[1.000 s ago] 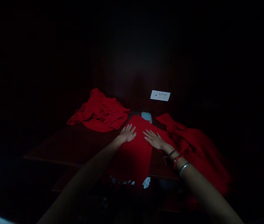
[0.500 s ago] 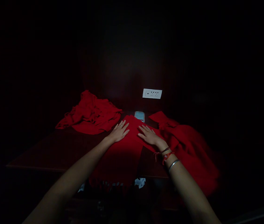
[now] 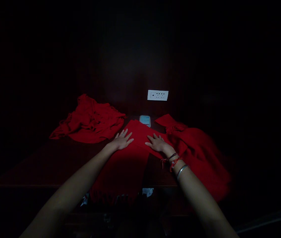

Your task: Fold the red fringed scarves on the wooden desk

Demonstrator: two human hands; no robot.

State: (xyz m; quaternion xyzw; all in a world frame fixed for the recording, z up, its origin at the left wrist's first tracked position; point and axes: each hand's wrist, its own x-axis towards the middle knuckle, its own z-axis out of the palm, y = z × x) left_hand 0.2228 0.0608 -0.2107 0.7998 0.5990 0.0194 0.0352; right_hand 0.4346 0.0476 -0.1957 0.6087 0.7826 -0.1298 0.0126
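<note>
A red fringed scarf (image 3: 125,165) lies spread over the dark table, its fringe hanging past the front edge. My left hand (image 3: 121,141) rests flat on the scarf's left side, fingers spread. On its right side, my right hand (image 3: 157,142) lies palm down with the fingers apart. Neither hand grips the cloth. Beyond my right hand the red fabric carries on into a loose heap (image 3: 197,148) at the right; where one piece ends and another begins I cannot tell. A second crumpled red scarf (image 3: 93,120) lies to the left of my left hand.
The dark table (image 3: 31,172) has its front edge near me. A small pale card-like item (image 3: 145,120) lies at the back. Above it a white socket panel (image 3: 158,95) is on the wall. Something whitish (image 3: 147,192) shows below the table edge. The surroundings are very dark.
The view has shifted slightly, so most things sit a little further left. My hands stay flat on the scarf, my left hand slightly further from my right.
</note>
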